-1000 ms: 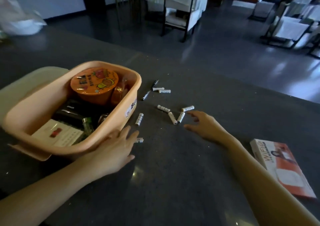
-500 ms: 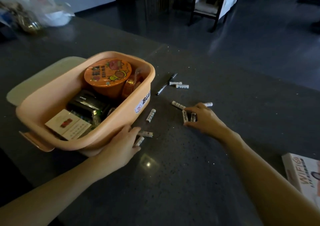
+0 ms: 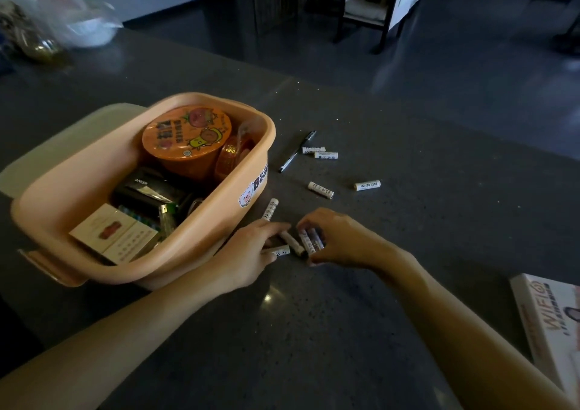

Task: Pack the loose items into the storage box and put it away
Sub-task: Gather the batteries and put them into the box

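Head view: the right hand (image 3: 342,240) curls around two white batteries (image 3: 311,241); the left hand (image 3: 248,252) pinches another (image 3: 292,242), beside the peach storage box (image 3: 201,246) labelled "Bear". Beyond the fingertips lies a "Heybright" battery (image 3: 367,185); an "ANKER" pack (image 3: 147,187) sits inside.

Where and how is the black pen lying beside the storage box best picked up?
Pinch the pen at mid-barrel, from above, fingers on its two long sides. It lies flat on the countertop, slanting away from the storage box. Its middle is clear; two batteries crowd the far end.
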`<state>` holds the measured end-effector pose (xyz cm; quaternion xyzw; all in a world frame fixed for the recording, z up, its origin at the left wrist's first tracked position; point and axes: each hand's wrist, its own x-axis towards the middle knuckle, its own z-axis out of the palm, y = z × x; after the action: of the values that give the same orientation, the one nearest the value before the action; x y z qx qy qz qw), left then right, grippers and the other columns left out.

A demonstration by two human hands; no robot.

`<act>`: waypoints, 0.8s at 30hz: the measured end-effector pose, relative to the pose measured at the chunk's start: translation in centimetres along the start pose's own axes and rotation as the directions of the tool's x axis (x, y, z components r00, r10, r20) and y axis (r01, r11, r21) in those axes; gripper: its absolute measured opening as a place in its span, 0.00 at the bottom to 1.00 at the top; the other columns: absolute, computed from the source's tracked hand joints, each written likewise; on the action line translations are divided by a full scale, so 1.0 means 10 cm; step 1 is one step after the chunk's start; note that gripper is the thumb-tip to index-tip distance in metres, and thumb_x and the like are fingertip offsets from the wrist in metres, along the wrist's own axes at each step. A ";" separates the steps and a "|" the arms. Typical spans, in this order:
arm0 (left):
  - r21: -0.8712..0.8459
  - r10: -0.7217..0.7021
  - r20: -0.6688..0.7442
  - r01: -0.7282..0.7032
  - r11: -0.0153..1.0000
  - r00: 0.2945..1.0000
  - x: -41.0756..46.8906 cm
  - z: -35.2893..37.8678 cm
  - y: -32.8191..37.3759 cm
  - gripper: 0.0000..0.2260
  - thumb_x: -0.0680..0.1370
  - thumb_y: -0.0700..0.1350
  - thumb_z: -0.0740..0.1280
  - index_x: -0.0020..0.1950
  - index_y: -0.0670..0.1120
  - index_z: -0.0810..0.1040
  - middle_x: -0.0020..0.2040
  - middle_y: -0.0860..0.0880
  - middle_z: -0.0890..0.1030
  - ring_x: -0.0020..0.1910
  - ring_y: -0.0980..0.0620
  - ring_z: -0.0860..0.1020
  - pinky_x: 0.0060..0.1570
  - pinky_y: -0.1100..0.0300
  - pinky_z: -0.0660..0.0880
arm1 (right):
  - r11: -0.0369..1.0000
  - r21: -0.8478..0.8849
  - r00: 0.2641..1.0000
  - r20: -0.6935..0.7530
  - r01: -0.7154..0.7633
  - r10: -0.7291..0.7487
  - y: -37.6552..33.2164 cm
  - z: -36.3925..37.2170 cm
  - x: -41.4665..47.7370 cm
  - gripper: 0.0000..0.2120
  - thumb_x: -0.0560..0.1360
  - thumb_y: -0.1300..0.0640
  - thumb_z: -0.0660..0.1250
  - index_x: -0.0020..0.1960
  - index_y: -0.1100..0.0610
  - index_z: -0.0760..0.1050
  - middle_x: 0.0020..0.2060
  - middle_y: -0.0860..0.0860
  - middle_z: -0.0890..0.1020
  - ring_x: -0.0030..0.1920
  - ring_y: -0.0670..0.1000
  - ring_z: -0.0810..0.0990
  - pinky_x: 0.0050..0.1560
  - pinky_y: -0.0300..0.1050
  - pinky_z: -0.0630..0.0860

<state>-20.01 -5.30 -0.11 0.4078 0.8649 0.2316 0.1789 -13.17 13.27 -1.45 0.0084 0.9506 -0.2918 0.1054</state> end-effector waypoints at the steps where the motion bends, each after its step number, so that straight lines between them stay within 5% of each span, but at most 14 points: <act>1: 0.005 -0.007 -0.022 0.008 1.000 1.000 -0.01 0.01 -0.01 0.24 0.76 0.41 0.66 0.70 0.52 0.66 0.65 0.53 0.71 0.61 0.58 0.71 0.54 0.71 0.65 | 1.000 0.009 1.000 0.010 0.006 -0.006 -0.01 0.01 0.01 0.27 0.66 0.53 0.74 0.62 0.48 0.68 0.59 0.48 0.71 0.55 0.45 0.68 0.51 0.36 0.65; 6: 0.313 -0.031 -0.147 0.077 0.947 0.989 -0.08 0.15 -0.04 0.24 0.76 0.54 0.63 0.71 0.54 0.62 0.64 0.50 0.68 0.56 0.57 0.71 0.47 0.69 0.61 | 0.999 0.038 0.999 0.032 0.006 -0.008 -0.04 0.06 0.02 0.31 0.67 0.52 0.73 0.66 0.49 0.65 0.62 0.49 0.69 0.57 0.44 0.66 0.56 0.37 0.63; 11: 0.102 -0.115 0.056 0.109 0.989 0.992 -0.02 0.09 -0.08 0.35 0.70 0.51 0.72 0.72 0.52 0.59 0.70 0.50 0.62 0.66 0.51 0.67 0.60 0.61 0.64 | 0.999 0.052 1.000 0.007 -0.006 0.006 -0.07 0.08 0.02 0.33 0.67 0.52 0.73 0.68 0.50 0.64 0.62 0.49 0.67 0.58 0.45 0.67 0.57 0.39 0.65; 15: -0.045 -0.056 0.031 0.057 0.997 0.998 0.01 0.09 -0.09 0.35 0.70 0.46 0.73 0.72 0.50 0.60 0.70 0.51 0.66 0.66 0.54 0.68 0.60 0.64 0.64 | 0.994 0.112 1.000 0.011 -0.011 0.010 -0.03 0.09 -0.02 0.34 0.65 0.54 0.74 0.67 0.50 0.64 0.61 0.48 0.67 0.55 0.43 0.68 0.54 0.36 0.66; 24: -0.147 -0.058 0.015 0.059 0.987 0.998 0.03 0.14 -0.14 0.29 0.68 0.51 0.74 0.67 0.51 0.68 0.62 0.53 0.69 0.57 0.58 0.70 0.58 0.62 0.68 | 0.996 0.086 1.000 0.005 0.007 -0.008 -0.02 0.12 -0.01 0.32 0.66 0.52 0.73 0.67 0.48 0.65 0.60 0.47 0.67 0.57 0.44 0.66 0.57 0.39 0.64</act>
<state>-20.34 -5.52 -2.12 0.3691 0.8560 0.2874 0.2200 -12.88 12.44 -2.35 0.0087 0.9368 -0.3331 0.1066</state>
